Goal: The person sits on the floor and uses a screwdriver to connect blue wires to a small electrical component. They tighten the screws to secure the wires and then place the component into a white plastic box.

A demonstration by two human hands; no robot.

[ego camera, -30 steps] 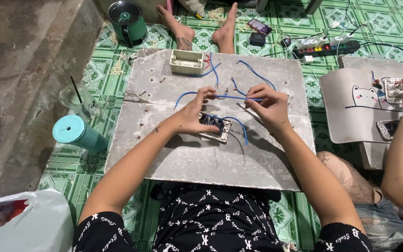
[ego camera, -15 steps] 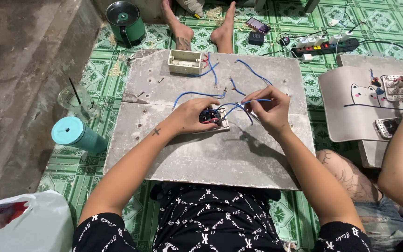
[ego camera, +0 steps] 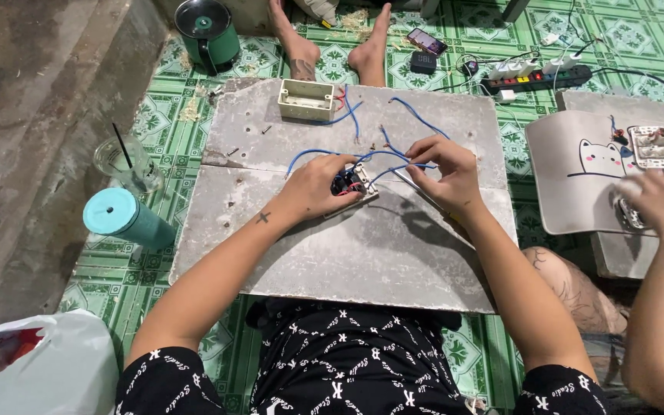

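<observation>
Head view: grey board (ego camera: 363,253) on green patterned floor (ego camera: 639,38).

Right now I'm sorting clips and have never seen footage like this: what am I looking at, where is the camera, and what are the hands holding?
The one view comes from a camera on a person's head, looking down at their own two bare hands; there is no machine. They sit on a green patterned floor at a grey board. The left hand steadies a small switch module. The right hand pinches a blue wire near it. A cream wall box sits further up the board, a teal tumbler beside it. The hand at far right is another person's.
</observation>
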